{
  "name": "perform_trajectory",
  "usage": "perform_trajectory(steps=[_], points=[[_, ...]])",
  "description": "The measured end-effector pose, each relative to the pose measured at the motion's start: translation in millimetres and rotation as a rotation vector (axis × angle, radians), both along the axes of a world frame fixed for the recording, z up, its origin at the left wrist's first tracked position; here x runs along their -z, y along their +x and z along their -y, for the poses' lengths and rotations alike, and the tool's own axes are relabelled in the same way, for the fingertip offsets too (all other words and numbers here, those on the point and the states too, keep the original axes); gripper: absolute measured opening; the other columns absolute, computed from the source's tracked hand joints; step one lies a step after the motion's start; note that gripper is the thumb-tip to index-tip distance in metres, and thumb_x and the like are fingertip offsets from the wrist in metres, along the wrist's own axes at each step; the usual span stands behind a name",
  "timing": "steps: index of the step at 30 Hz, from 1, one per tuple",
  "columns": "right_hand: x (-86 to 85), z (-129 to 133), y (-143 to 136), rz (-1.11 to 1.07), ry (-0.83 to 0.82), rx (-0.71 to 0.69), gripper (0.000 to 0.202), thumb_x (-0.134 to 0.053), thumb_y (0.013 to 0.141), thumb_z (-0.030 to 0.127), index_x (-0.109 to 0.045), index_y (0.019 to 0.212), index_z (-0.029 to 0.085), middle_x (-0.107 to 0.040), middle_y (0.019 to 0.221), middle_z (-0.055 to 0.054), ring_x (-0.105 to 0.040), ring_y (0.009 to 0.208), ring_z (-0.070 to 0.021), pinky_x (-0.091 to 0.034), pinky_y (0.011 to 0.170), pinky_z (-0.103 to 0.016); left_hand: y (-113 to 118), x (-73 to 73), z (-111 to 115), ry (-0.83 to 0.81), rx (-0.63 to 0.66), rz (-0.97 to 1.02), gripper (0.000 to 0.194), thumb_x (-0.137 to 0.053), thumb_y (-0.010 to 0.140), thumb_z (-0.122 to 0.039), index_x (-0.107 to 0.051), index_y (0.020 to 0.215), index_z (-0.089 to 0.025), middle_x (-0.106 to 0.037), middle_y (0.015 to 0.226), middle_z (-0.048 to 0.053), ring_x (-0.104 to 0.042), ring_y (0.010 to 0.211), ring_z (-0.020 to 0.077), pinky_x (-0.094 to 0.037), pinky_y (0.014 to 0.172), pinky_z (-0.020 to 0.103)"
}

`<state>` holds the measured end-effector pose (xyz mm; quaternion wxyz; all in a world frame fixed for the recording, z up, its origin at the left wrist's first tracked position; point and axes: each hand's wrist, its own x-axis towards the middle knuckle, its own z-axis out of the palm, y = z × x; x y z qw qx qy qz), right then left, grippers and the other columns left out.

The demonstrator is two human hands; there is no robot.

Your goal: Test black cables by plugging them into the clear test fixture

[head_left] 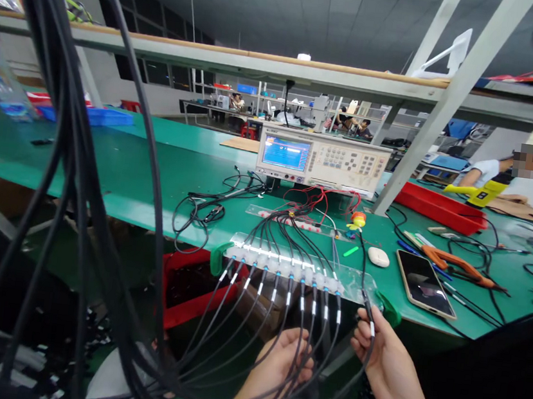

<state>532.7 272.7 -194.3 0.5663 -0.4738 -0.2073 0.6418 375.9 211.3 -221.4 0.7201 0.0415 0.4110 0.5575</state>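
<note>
Head camera view, looking down at a workbench: a slim black cable with a white band (pixel 371 329) is held upright just in front of the table edge. The right hand (pixel 383 350) pinches it between thumb and fingertips. From its upper end, a thin black lead (pixel 363 253) rises past a small orange-and-yellow figure (pixel 357 220).

Near it, the left hand (pixel 282 355) is curled, palm up, among 10 black cables with white labels (pixel 274 295); I cannot tell whether its fingers press on any of them. Those cables are plugged by blue-tipped ends into a clear plastic strip with white connectors (pixel 355 285), which lies along the table edge between 2 green clamps (pixel 219 259). Below the edge, to the left, sits a red plastic bin (pixel 179 315).

Behind the strip, black and red wires (pixel 318 196) lead toward an off-white bench instrument with a lit blue screen (pixel 322 161).

On the green tabletop (pixel 204 153), to the right, lie a white rounded case (pixel 378 257), a dark-screened phone with a gold frame (pixel 424 282) and orange-handled pliers (pixel 455 265). Farther back is a long red tray (pixel 440 208). At the far left, a thick bundle of black cables (pixel 62 64) hangs close to the camera.
</note>
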Motion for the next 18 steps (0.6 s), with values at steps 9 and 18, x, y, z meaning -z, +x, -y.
perform_trajectory(steps=[9,18], points=[[-1.8,-10,1,0.051,-0.007,0.02,0.033,-0.078,0.066,0.043,-0.065,0.075,0.015,-0.039,0.047,0.009,-0.037,0.043,-0.0047,-0.041,0.043,-0.016,-4,1.0,-2,0.023,-0.018,-0.008,0.012,-0.068,0.072,-0.015,-0.068,0.084,-0.017,-0.066,0.068,-0.001,-0.062,0.057,0.008,-0.049,0.054,0.017],[48.2,49,-14,0.357,0.028,-0.163,0.043,-0.067,0.071,0.06,-0.061,0.062,0.018,-0.044,0.046,0.003,-0.045,0.046,-0.0103,-0.042,0.047,-0.023,-53,11.8,-1,0.048,-0.145,-0.122,0.018,-0.075,0.068,-0.019,-0.069,0.085,-0.016,-0.069,0.077,0.003,-0.065,0.068,0.0108,-0.052,0.063,0.019]])
